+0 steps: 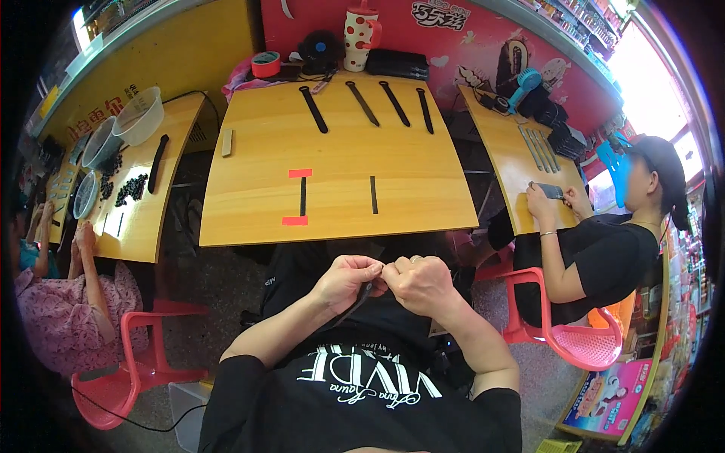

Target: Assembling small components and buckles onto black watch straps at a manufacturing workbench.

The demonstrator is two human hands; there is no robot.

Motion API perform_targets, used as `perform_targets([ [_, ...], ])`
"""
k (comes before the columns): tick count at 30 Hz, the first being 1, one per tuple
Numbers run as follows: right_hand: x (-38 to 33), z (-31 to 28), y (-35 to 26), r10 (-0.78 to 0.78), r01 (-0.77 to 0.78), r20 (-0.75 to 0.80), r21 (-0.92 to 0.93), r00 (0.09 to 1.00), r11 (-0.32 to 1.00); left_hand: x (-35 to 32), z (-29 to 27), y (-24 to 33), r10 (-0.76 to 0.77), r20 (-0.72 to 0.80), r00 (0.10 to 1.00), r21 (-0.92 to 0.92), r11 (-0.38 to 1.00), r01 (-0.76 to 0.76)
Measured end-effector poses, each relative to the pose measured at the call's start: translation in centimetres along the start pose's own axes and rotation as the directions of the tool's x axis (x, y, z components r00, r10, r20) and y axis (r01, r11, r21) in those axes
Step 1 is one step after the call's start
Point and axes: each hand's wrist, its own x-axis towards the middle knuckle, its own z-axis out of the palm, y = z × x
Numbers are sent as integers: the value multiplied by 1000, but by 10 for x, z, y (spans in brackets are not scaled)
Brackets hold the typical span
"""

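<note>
Low in front of my body, beyond the near table edge, my left hand point(343, 284) pinches a narrow dark strap point(356, 304) that hangs down toward my lap. Its upper end disappears among the fingertips. My right hand point(420, 285) is closed against the left fingertips at that end, knuckles up, so much of its grip is hidden. On the table point(249, 196) ahead, a thin dark strip point(303, 198) lies between two pieces of red tape point(300, 174). Another dark strip point(373, 195) is to its right. Several dark straps, including one at the left point(313, 110), lie farther back.
A beige block point(227, 143) sits at the table's left edge. Tape roll point(266, 65), black fan point(320, 50) and spotted tumbler point(361, 38) stand at the back. People work at both side tables; red chairs point(140, 355) flank me.
</note>
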Motion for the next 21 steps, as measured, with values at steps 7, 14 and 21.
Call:
perform_targets([
  [7, 2, 8, -22, 13, -48, -138, -253, 990, 966, 1, 7, -8, 151, -137, 979, -123, 978, -168],
  [14, -1, 0, -16, 39, -53, -81, -174, 996, 983, 2, 1, -5, 108, -28, 994, -51, 993, -109],
  [21, -3, -10, -5, -14, 15, 33, -43, 999, 999, 2, 3, 0, -48, 110, 993, 127, 991, 34],
])
